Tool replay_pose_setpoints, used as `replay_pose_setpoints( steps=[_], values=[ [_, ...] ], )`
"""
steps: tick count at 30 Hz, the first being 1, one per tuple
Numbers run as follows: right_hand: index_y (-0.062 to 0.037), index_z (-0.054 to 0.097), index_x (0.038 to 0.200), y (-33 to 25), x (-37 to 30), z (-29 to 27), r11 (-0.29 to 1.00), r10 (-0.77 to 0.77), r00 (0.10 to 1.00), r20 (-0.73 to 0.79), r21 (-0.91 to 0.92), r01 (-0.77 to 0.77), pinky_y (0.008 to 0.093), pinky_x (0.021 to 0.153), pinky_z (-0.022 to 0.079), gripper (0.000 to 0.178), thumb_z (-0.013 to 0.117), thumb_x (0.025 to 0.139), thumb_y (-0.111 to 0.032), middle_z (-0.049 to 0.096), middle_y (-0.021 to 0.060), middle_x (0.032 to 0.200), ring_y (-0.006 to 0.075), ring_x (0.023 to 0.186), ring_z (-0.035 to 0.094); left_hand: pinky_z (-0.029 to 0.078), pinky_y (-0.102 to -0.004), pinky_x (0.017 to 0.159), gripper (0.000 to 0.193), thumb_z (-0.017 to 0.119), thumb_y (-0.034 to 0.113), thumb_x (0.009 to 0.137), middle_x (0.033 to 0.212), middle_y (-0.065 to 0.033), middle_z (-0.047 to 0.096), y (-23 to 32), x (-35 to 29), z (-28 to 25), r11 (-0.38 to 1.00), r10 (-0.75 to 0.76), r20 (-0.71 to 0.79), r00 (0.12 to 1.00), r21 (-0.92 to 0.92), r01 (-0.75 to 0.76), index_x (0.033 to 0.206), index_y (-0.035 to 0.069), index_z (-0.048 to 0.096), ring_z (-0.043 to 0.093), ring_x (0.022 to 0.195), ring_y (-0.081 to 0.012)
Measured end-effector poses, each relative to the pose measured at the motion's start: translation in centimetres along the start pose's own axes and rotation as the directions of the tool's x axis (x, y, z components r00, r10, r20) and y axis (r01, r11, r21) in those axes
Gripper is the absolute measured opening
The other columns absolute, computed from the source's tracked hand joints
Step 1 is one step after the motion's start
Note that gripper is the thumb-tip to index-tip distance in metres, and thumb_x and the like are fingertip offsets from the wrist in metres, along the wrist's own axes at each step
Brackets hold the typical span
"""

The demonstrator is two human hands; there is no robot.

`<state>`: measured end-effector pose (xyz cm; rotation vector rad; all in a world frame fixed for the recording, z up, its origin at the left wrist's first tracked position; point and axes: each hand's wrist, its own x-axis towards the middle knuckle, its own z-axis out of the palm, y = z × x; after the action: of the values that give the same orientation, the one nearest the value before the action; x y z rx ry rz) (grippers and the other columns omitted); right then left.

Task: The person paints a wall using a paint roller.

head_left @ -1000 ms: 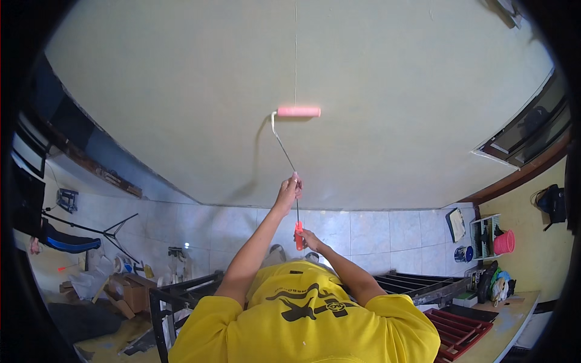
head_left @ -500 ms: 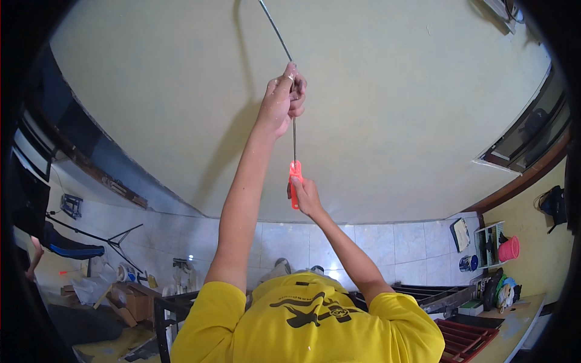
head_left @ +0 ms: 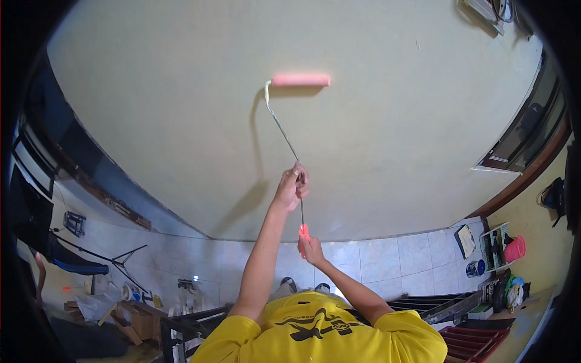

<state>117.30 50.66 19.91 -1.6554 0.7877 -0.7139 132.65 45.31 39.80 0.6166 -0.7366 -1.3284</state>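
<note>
A paint roller (head_left: 301, 80) with a pink sleeve lies level against the pale wall (head_left: 387, 139). Its bent metal rod runs down to an orange handle. My left hand (head_left: 293, 187) is wrapped round the rod partway up. Lower down, my right hand (head_left: 311, 250) grips the orange handle, covering part of it. Both arms reach forward, the left one higher. The rod and my left arm cast shadows on the wall to the left.
Tiled floor (head_left: 375, 257) runs along the wall's foot. A window (head_left: 526, 133) is at the right. Beyond my right arm are a pink basket (head_left: 515, 248) and a blue paint can (head_left: 475, 268). A black stand (head_left: 121, 260) and cardboard boxes (head_left: 136, 320) sit at the left.
Both hands have come down toward me, pulling the roller down the wall. Its pink sleeve, out of view before, now shows. The grips are unchanged.
</note>
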Motion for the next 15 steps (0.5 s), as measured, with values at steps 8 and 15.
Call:
replay_pose_setpoints(
  steps=[8,15],
  values=[
    [-0.0026,0.057,0.065,5.5,-3.3,0.7,0.979,0.168,0.982,0.091,0.102,-0.177,0.0331,0.055,0.044,0.052,0.038,0.095,-0.04,0.057,0.0075,0.056,0.02,0.054,0.057,0.018,-0.0229,0.04,0.046,0.042,0.049,0.094,0.053,0.0054,0.025,-4.5,-2.1,-2.4,0.991,-0.128,-0.033,0.991,-0.037,0.126,0.069,0.01,0.045,0.023,0.044,-0.0065],
    [-0.0021,0.058,0.067,9.6,-6.7,1.0,0.954,0.268,0.951,0.156,0.095,-0.285,0.0324,0.056,0.044,0.052,0.037,0.095,-0.041,0.057,0.0075,0.057,0.0196,0.056,0.057,0.019,-0.0223,0.04,0.043,0.041,0.047,0.095,0.054,0.0059,0.022,-8.4,-3.8,-4.3,0.978,-0.186,-0.015,0.982,-0.096,0.184,0.072,0.011,0.045,0.022,0.045,-0.0064]
  ],
)
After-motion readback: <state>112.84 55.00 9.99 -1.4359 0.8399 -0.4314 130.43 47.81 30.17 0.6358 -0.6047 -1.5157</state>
